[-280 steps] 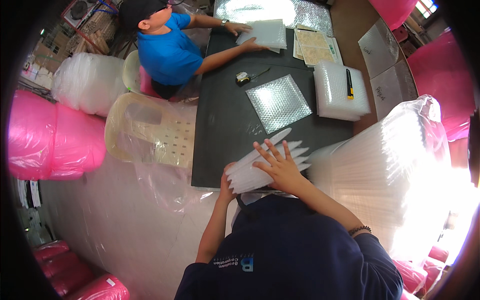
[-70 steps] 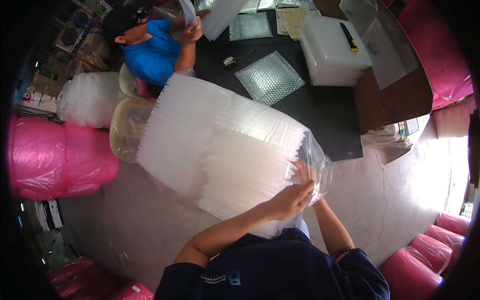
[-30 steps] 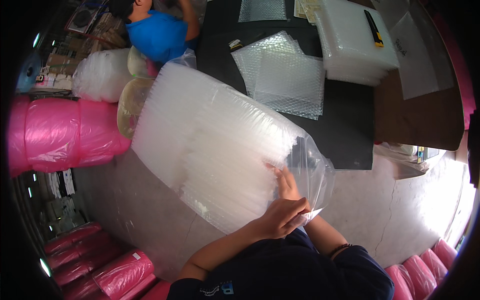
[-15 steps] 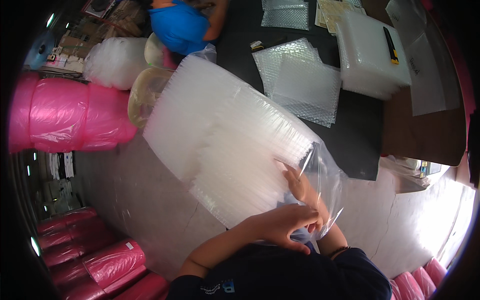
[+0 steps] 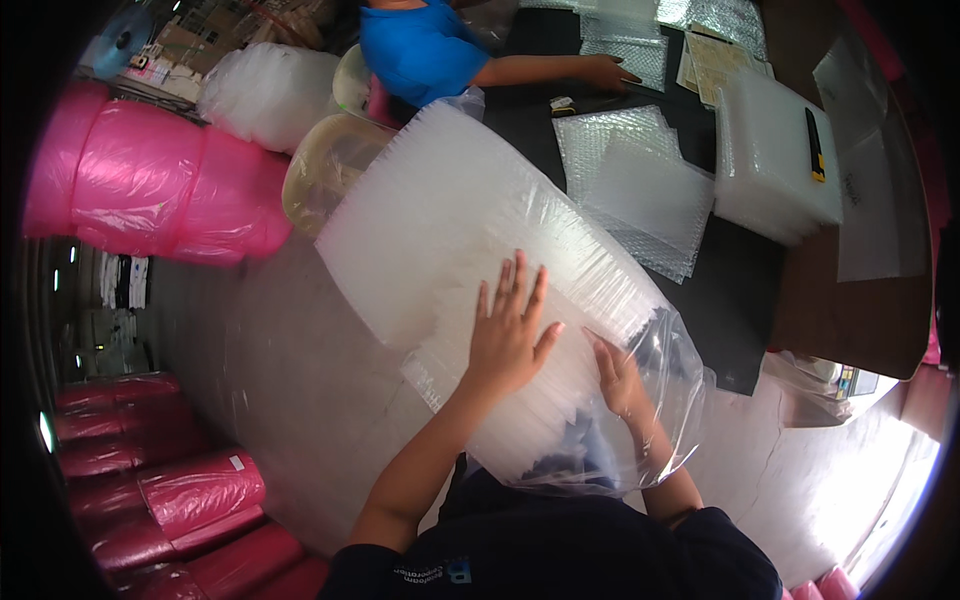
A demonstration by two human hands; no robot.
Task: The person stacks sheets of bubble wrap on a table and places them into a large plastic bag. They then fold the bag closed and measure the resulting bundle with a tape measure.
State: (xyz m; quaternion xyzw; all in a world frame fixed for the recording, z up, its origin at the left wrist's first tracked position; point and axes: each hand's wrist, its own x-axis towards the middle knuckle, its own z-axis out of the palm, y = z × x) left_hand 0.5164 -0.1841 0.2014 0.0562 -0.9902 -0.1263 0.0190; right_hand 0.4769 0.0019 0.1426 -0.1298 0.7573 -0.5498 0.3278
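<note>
A large clear plastic bag (image 5: 680, 375) lies around a thick stack of whitish, translucent packing sheets (image 5: 400, 220), slanting from my body toward the far left. My left hand (image 5: 507, 335) rests flat on top of the stack, its fingers spread. At the bag's loose near-right end is my right hand (image 5: 622, 385), seen through the clear film. Its fingers stretch toward the edge of the sheets, and it appears to be inside the bag; I see nothing gripped in it. Whether the sheets are foam or bubble film I cannot tell.
A black-topped table (image 5: 745, 330) holds bubble-wrap pouches (image 5: 640, 190), a white stack (image 5: 765, 160) and a yellow-black cutter (image 5: 815, 145). Beyond the bag, a person in blue (image 5: 420, 50) reaches over the table. Pink rolls (image 5: 150, 190) stand left, red rolls (image 5: 205, 500) lower left.
My left hand has moved from near my right forearm forward onto the stack, fingers now spread. My right hand stays at the bag's near end. The person in blue now stretches an arm across the table.
</note>
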